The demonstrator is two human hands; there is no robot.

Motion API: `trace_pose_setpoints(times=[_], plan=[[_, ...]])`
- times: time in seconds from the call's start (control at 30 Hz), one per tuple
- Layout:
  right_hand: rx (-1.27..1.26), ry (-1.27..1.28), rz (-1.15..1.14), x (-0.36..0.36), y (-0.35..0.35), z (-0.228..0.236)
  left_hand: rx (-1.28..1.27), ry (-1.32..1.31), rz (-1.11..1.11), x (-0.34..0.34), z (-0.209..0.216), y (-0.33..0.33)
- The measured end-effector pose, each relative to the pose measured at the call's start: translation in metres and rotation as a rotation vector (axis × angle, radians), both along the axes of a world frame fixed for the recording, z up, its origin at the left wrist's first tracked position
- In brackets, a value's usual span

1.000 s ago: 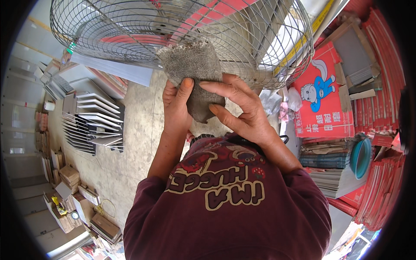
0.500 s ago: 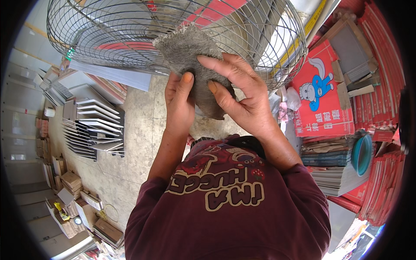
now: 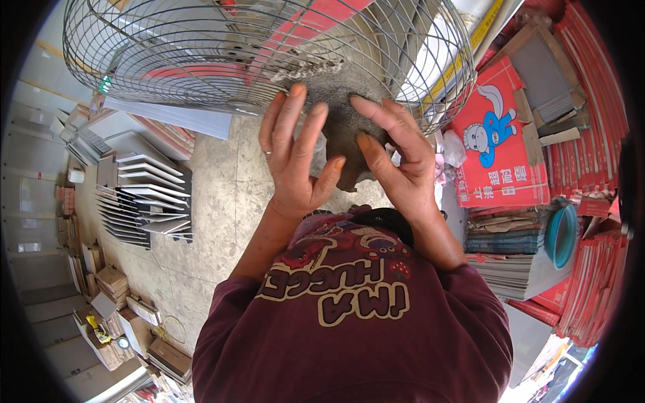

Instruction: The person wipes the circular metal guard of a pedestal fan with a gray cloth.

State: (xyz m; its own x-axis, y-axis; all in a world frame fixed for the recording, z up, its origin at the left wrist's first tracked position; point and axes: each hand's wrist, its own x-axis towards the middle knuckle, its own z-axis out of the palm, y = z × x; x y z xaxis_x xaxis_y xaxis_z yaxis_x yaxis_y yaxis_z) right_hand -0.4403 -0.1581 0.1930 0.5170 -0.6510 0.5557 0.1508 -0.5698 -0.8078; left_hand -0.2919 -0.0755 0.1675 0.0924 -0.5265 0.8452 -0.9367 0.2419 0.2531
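Grey cloth (image 3: 342, 144), with a ragged upper edge, is in the head view, raised between the two hands in front of the wire fan guard (image 3: 195, 84); its lower end narrows to a dark tip above the concrete floor (image 3: 225, 168). The left hand (image 3: 293, 161) is spread wide, thumb well away from the fingers, with its index and middle fingertips at the cloth's near face, so it does not look clamped on anything. The right hand (image 3: 411, 176) is narrower: its thumb and index finger lie against the near face with a modest gap between them, and whether the fingers behind pinch the fabric I cannot tell. As a judgement, the handling looks under way rather than finished: the cloth is already lifted and at the fingers, yet neither smoothed flat nor set down. Whether the upper part touches the guard is unclear, and how much handling remains is not shown. Around the hands, red fan blades (image 3: 316, 30) show behind the wires, a rack of panels (image 3: 151, 198) stands to the left, and a teal basin (image 3: 560, 236) sits on the right.
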Motion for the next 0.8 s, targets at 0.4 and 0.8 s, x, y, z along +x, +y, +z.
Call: trace_pose_setpoints(times=[0.4,0.8], plan=[[0.386,-0.026,-0.015,-0.029,0.009,-0.048,0.293,0.009,-0.146,-0.018,-0.026,-0.010],[0.541,0.087,0.152,-0.030,0.014,-0.044,0.352,0.145,-0.226,-0.006,-0.051,0.012]])
